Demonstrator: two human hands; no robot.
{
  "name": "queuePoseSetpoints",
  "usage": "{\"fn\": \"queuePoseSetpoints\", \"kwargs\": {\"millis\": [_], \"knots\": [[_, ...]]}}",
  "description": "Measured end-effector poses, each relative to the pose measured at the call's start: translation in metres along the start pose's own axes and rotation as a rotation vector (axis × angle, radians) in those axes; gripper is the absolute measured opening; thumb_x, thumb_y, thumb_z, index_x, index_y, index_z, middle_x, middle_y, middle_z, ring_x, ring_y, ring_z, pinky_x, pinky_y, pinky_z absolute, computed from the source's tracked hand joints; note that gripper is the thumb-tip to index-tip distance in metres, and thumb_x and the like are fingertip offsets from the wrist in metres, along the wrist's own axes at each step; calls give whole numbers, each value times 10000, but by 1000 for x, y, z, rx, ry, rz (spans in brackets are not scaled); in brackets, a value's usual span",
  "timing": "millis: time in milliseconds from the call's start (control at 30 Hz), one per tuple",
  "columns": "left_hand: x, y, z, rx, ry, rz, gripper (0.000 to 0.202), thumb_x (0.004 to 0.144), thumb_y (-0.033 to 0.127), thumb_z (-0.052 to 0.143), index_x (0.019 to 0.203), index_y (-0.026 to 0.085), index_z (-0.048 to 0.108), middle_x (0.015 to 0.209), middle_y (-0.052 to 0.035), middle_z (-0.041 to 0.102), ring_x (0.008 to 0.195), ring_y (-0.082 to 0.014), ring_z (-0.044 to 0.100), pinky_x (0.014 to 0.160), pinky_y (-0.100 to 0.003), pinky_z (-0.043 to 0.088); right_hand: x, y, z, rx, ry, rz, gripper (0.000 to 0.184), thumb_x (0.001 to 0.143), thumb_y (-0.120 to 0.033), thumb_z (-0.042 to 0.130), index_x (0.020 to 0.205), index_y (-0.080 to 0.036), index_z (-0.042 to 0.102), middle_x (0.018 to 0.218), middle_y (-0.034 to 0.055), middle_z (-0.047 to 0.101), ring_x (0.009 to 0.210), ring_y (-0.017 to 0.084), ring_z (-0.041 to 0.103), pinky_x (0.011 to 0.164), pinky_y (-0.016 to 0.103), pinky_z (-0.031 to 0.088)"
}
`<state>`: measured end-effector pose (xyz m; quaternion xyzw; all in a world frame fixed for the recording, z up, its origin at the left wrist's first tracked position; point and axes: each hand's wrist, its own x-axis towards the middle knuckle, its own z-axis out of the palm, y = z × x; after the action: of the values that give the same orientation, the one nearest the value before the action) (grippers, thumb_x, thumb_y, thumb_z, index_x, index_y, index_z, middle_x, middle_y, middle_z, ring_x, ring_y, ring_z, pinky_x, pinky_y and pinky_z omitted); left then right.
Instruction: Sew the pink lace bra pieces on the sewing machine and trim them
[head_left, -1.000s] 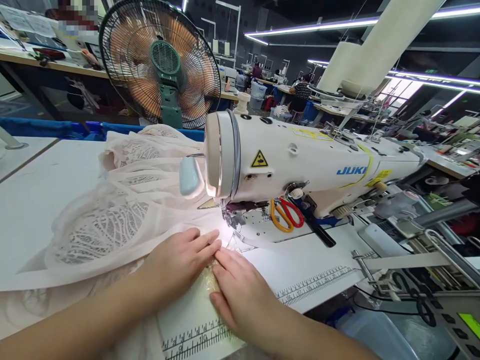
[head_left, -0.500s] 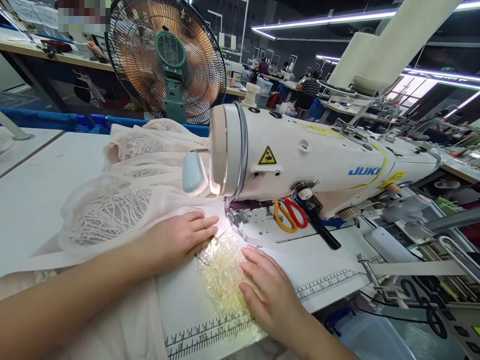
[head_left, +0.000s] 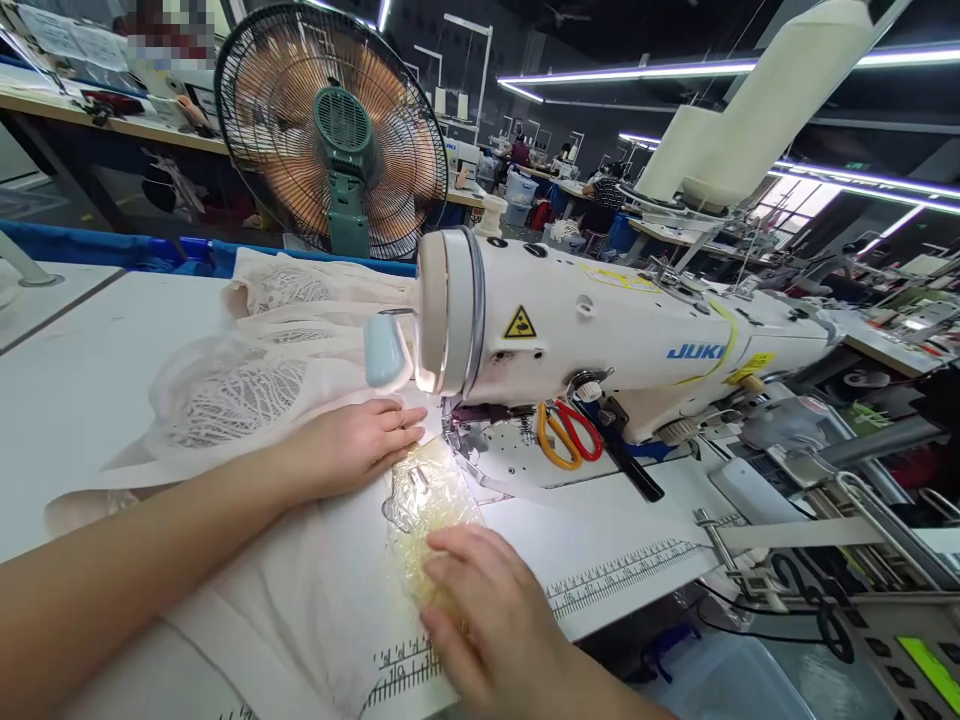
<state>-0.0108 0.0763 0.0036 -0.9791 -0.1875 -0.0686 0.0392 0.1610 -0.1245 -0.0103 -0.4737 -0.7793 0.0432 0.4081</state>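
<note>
My left hand (head_left: 358,445) lies flat, fingers stretched, on pale pink lace fabric (head_left: 247,385) just left of the needle area of a white JUKI sewing machine (head_left: 600,330). My right hand (head_left: 491,620) rests with its fingers pressed down on a crinkled clear-yellowish plastic sheet (head_left: 424,500) that lies on the table in front of the presser foot. Printed ruler marks (head_left: 615,580) run along the table edge beside my right hand.
Orange-and-red scissors (head_left: 570,435) lie on the machine bed under the arm. A large fan (head_left: 330,130) stands behind the fabric. A blue bin edge (head_left: 112,245) runs along the far table side. Machine parts and a panel sit at right; other workers sit far back.
My right hand has slid back toward me along the plastic sheet, away from the needle. The left hand stays flat on the fabric. More pink fabric now covers the near table.
</note>
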Motion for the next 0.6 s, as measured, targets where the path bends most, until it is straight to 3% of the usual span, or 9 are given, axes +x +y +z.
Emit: {"fn": "queuePoseSetpoints", "kwargs": {"millis": [100, 200, 267, 367, 467, 533, 600], "knots": [[4, 2, -4, 42, -22, -22, 428, 977, 275, 326, 1242, 178, 648, 1356, -88, 594, 1159, -286, 589, 987, -431, 503, 3, -31, 38, 11, -33, -90, 228, 869, -375, 546, 988, -187, 596, 950, 60, 670, 827, 191, 631, 731, 290, 553], [-1, 10, -13, 110, -57, -70, 386, 958, 220, 373, 1202, 162, 666, 1343, -119, 601, 1155, -278, 596, 967, -410, 512, 7, -56, 72, -221, -244, -119, 304, 788, -447, 641, 923, -175, 623, 794, 69, 647, 636, 204, 591, 532, 315, 523], [-13, 20, -22, 179, -80, -135, 370, 927, 145, 401, 1180, 150, 671, 1322, -140, 613, 1151, -276, 599, 945, -396, 519, 8, -63, 78, -321, -385, -123, 292, 758, -406, 684, 879, -143, 641, 752, 88, 636, 594, 208, 569, 476, 315, 493], [-46, 37, -36, 350, -63, -266, 435, 875, 36, 389, 1197, 161, 653, 1316, -147, 614, 1157, -282, 591, 913, -396, 511, 6, -63, 64, -335, -517, -145, 166, 749, -286, 701, 801, -140, 643, 796, 110, 647, 618, 200, 564, 487, 296, 476], [-85, 47, -50, 527, -6, -474, 494, 888, 24, 325, 1282, 158, 592, 1295, -168, 619, 1137, -319, 595, 901, -462, 480, 4, -57, 37, -286, -608, -174, 94, 711, -174, 695, 781, -142, 640, 849, 105, 657, 681, 200, 578, 550, 281, 478], [-106, 46, -60, 501, -43, -600, 513, 876, 14, 291, 1286, 113, 584, 1214, -188, 658, 1096, -330, 615, 951, -508, 434, 3, -53, 22, -246, -664, -163, 133, 686, -87, 658, 803, -148, 643, 891, 89, 667, 747, 197, 596, 622, 261, 485], [-121, 40, -70, 308, -109, -711, 510, 840, 18, 301, 1238, 88, 612, 1138, -175, 691, 1084, -314, 622, 1004, -487, 401, 5, -51, 8, -195, -691, -99, 224, 683, -19, 600, 851, -160, 644, 953, 71, 671, 799, 179, 608, 672, 229, 477]]}}
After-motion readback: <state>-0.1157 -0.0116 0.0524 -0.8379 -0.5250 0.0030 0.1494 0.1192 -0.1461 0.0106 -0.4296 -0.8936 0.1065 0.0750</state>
